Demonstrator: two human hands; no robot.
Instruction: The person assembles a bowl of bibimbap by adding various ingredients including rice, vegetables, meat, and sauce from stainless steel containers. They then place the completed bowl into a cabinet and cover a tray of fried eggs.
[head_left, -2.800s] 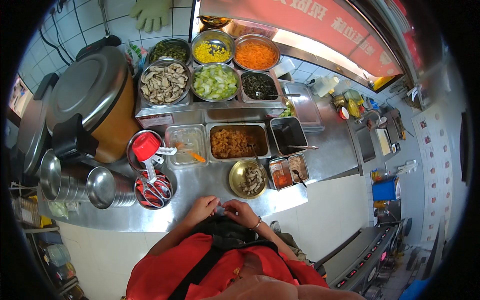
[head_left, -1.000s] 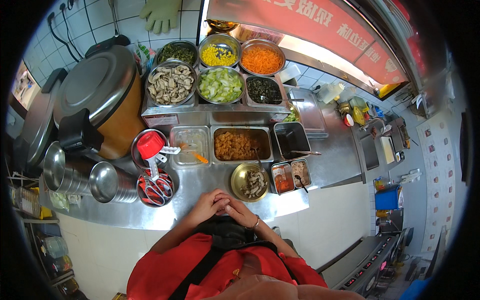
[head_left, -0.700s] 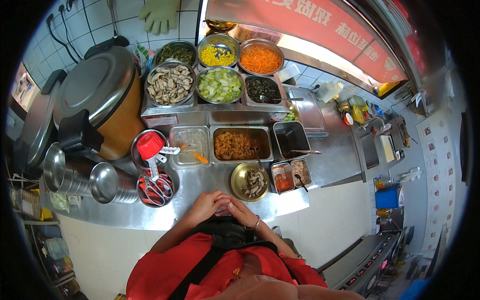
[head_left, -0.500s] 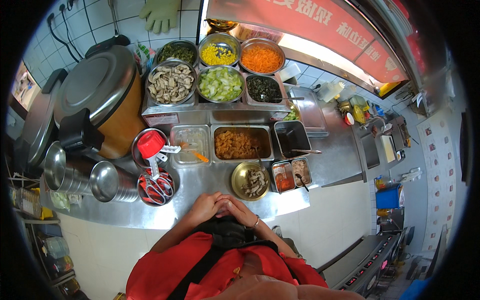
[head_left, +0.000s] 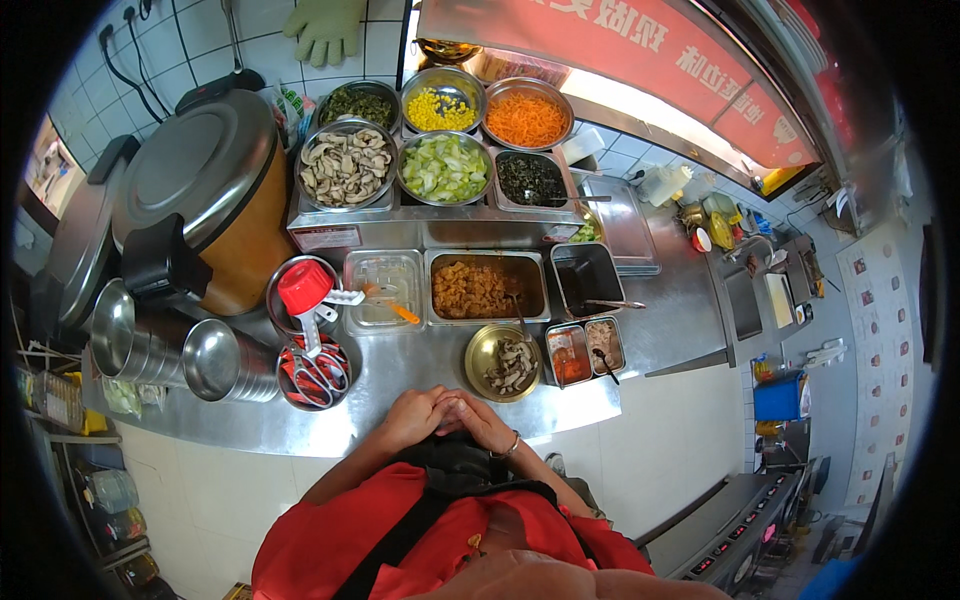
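Observation:
My left hand (head_left: pixel 412 416) and my right hand (head_left: pixel 480 424) are clasped together in front of my body, at the near edge of the steel counter (head_left: pixel 250 425). Their fingers fold over each other, and no object shows in them. Closest to the hands stands a round metal bowl (head_left: pixel 470 362) of sliced mushrooms (head_left: pixel 513 366). Right of it are two small square containers, one with a red-orange food (head_left: pixel 568 358), the other with a pale shredded food (head_left: pixel 602 338). Behind the bowl sits a rectangular pan of brown chopped food (head_left: pixel 470 290) with a spoon in it.
Scissors (head_left: pixel 318 372) lie in a bowl at the left, near a red scoop (head_left: pixel 303 287), stacked metal bowls (head_left: pixel 212 360) and a large cooker (head_left: pixel 200 170). A raised stand carries shredded carrot (head_left: pixel 526 118), corn (head_left: pixel 440 108), and sliced greens (head_left: pixel 445 168). A dark pan (head_left: pixel 584 278) stands right.
The fingers of my clasped hands have shifted slightly against each other. The view has moved a little; the bowls and pans stay in place.

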